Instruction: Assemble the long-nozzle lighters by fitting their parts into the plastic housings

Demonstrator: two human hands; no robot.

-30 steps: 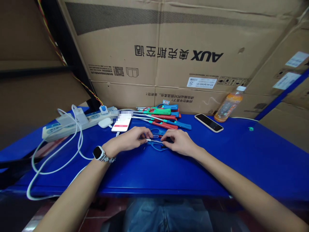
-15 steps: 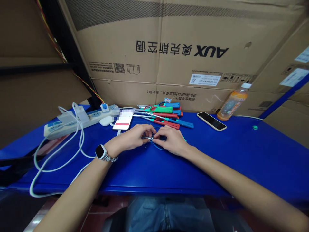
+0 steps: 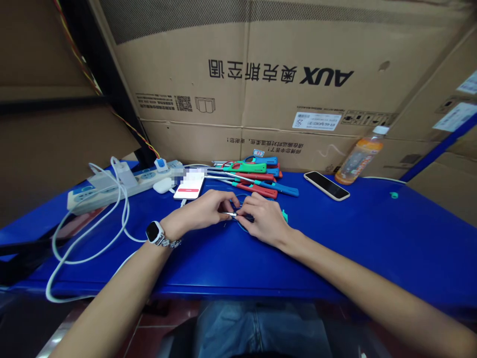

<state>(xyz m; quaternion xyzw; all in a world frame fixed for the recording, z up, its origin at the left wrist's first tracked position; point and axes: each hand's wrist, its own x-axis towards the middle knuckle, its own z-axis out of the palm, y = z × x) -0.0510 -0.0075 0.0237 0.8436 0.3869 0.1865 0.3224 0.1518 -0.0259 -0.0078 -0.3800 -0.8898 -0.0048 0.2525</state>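
Over the middle of the blue table (image 3: 357, 248), my two hands meet at a short, thin silver metal tube (image 3: 231, 214). The fingertips of my left hand (image 3: 210, 210) pinch its left end. My right hand (image 3: 265, 220) is closed at the other end, with a dark part showing under its fingers. A thin blue loop (image 3: 241, 227) lies around the fingertips, mostly covered by them. Just beyond my right hand a teal piece (image 3: 285, 216) peeks out. Behind the hands rests a pile of long-necked lighters (image 3: 257, 188) in red, green and blue.
A lit phone (image 3: 189, 185) and a white earphone case (image 3: 163, 186) lie left of the pile. Farther left are a power strip (image 3: 85, 201) and looped white cables (image 3: 124, 219). Another phone (image 3: 327, 186), an orange drink bottle (image 3: 358, 159) and a small teal bit (image 3: 394, 195) are right.
My right hand has turned slightly, and more of the teal piece behind it and of the silver tube shows. My left hand stays nearly in place.
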